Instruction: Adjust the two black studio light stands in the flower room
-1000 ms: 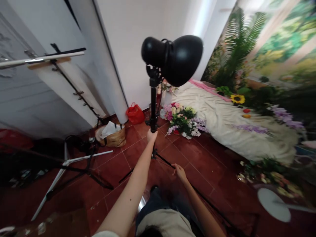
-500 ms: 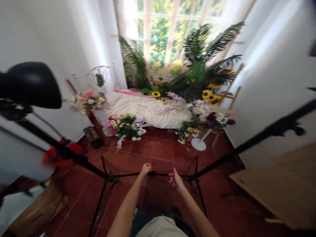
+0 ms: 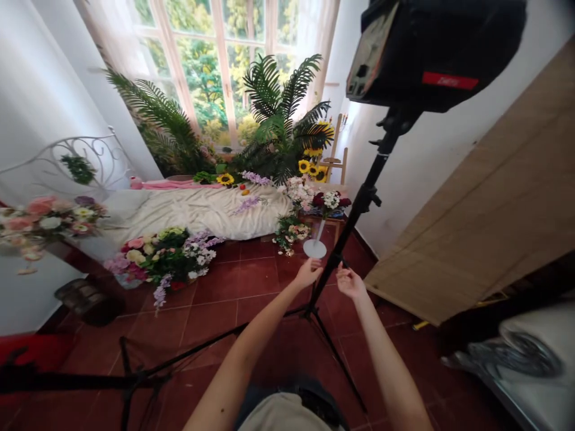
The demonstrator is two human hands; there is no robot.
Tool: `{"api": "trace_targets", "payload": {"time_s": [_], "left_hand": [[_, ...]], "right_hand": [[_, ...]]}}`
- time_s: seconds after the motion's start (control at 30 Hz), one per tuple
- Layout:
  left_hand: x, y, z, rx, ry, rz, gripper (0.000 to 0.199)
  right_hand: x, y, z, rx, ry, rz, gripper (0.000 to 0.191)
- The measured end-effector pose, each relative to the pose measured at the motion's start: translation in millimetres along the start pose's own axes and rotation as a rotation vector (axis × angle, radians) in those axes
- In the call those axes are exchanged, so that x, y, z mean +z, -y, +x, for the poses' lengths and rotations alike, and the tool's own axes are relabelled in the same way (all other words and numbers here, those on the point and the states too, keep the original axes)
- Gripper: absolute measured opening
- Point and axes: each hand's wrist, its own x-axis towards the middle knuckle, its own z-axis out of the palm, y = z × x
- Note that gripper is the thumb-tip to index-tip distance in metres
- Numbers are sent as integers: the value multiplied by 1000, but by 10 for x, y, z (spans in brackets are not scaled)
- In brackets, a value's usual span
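Note:
A black light stand [image 3: 359,206] rises in front of me, topped by a black studio light [image 3: 431,57] with a red label. My left hand [image 3: 309,273] is close on the left of its lower pole, fingers loosely bent and holding nothing that I can see. On the other side of the pole is my right hand [image 3: 350,281], palm partly turned up, its fingers apart and empty, near a clamp on the pole. Whether either hand touches the stand, I cannot tell.
A second black stand [image 3: 85,381] lies across the lower left. Flower bouquets [image 3: 166,254], a cloth-covered bed [image 3: 211,209] and palm plants [image 3: 278,120] fill the back. A brown board [image 3: 476,197] leans on the right, with a plastic-wrapped item [image 3: 530,347] below it.
My view has swung right, bringing the right-hand stand and its light to the front. Both hands have moved from the middle to either side of its pole.

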Motion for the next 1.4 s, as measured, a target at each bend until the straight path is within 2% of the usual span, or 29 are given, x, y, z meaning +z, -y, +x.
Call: {"api": "trace_targets", "payload": {"time_s": [0.17,0.33,0.4,0.5,0.67,0.8,0.93,1.0,1.07,1.2,1.3,1.4], "left_hand": [[665,-387,588,189,-142,-67,46],[1038,-539,956,171,-243,-57,36],[1115,-529,1050,148,-293,-60,33],[1182,-471,1152,74,-371,-29,39],[1230,-400,1248,-81,-448,144,39],[1261,-408,1292,-96,-531,227,30],[1287,-397,1326,-90,-536,243,29],[1292,-375,1339,-99,-532,271,30],[1292,-349,1349,-103,-538,293,31],[1291,-323,1356,-78,-543,280,30],[1290,-336,1352,-64,-529,251,30],[1285,-354,1343,-74,-517,246,30]], "right_hand": [[-5,216,93,78,103,52,8],[-109,384,166,185,208,149,6],[-134,423,192,213,191,219,7],[-138,447,215,217,126,300,9],[-71,450,166,123,97,199,17],[-33,466,112,86,55,128,15],[-35,498,120,87,44,96,12],[-29,515,138,58,-10,-21,8],[-14,530,142,-43,-98,-280,2],[14,536,55,-456,-201,-1053,11],[-4,495,-43,-764,-245,-1481,12],[-68,437,-90,-855,-284,-1698,21]]}}
